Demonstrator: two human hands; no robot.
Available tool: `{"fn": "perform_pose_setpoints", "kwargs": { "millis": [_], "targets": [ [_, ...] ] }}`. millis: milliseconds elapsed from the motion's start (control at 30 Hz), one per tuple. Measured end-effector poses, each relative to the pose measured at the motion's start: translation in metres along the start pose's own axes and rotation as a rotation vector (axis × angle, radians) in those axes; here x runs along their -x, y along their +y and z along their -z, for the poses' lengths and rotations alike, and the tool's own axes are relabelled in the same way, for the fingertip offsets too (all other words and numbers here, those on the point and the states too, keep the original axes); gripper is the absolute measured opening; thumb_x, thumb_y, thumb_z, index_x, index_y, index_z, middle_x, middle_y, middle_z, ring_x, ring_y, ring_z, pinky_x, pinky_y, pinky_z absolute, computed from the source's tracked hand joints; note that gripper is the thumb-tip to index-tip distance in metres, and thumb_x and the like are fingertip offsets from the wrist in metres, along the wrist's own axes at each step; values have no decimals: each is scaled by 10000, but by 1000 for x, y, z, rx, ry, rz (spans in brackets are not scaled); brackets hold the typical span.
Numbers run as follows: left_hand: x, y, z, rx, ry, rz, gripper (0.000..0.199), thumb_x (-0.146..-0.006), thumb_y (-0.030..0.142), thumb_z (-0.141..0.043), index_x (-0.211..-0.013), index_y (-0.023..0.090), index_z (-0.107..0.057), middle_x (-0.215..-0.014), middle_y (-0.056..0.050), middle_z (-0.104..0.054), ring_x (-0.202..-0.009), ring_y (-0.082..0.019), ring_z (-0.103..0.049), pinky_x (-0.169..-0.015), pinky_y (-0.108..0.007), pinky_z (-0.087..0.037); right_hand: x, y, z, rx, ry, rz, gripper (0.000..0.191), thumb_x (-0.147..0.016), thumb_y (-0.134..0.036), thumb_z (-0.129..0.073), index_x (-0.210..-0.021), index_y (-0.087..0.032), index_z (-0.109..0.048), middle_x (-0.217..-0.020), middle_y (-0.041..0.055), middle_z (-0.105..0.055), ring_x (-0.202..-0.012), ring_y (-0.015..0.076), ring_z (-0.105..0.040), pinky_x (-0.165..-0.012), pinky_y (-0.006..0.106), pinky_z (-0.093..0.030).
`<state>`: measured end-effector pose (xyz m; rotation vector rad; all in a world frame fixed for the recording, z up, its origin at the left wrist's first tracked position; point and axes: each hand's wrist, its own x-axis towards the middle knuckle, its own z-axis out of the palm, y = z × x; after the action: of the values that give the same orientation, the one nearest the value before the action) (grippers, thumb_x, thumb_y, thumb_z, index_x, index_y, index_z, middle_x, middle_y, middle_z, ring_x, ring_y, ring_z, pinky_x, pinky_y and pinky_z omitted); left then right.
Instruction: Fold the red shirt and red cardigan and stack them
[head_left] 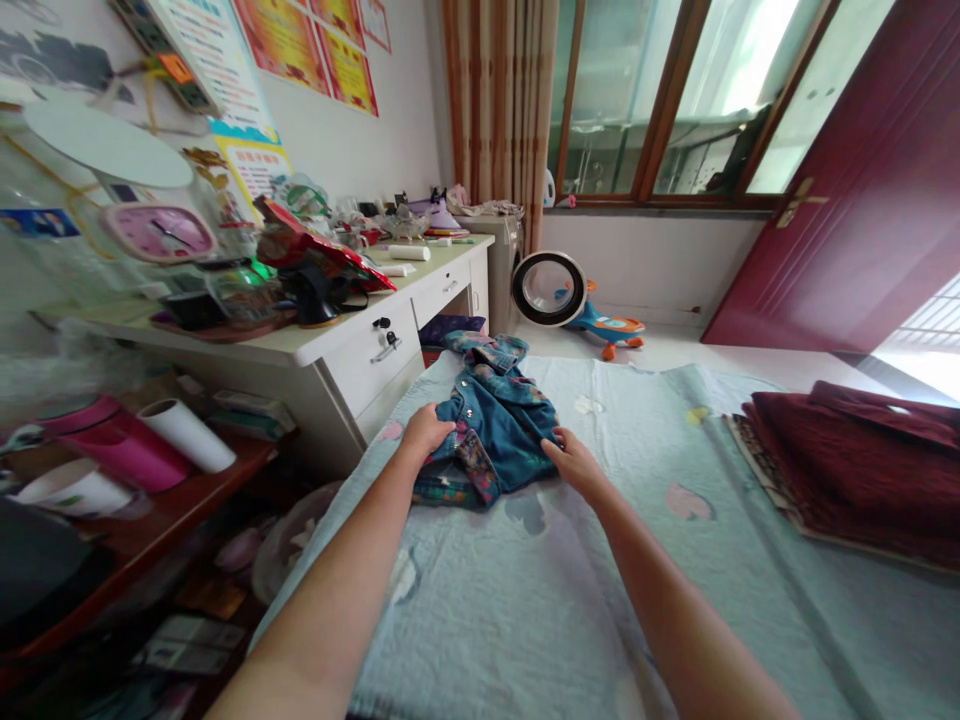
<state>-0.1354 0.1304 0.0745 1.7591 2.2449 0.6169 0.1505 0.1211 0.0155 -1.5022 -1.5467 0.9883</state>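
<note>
A dark blue-green garment with a floral pattern and metal snaps lies rumpled on the pale blue, heart-patterned bed cover. Its collar end points away from me, towards the desk and the window. At its left edge my left hand is closed, pinching the fabric near the snaps. My right hand grips the right edge of the same garment between thumb and fingers. Part of the cloth is bunched and folded over between both hands.
Folded dark red cloth lies on the bed at the right. A white desk crowded with things stands at the left, beside a low shelf with a pink bottle. Beyond the bed are a round ring-shaped object and a blue ride-on toy.
</note>
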Motion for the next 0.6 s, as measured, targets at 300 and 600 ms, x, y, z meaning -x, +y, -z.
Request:
{"fn": "perform_pose_setpoints", "kwargs": {
  "millis": [300,600],
  "targets": [
    [35,88,-37,-130,74,-455,345,-946,238,-458,-1262,196,-589,-1022,-127,-681,-924,-254,-638,-821,-354,-483,3,-20,3,-676,-198,-280,511,-802,-663,-555,-1141,-282,-533,-1054,35,-675,-821,179,-651,-671,298,-492],
    [109,110,-47,-170,-105,-895,407,-861,345,-597,-1217,148,-611,-1175,-153,-660,-1074,-306,-581,-972,-423,-446,-3,-19,-2,-729,-102,-251,351,-574,-312,-744,-869,-203,-589,-653,-32,-610,-566,136,-544,-504,241,-404]
  ]
}}
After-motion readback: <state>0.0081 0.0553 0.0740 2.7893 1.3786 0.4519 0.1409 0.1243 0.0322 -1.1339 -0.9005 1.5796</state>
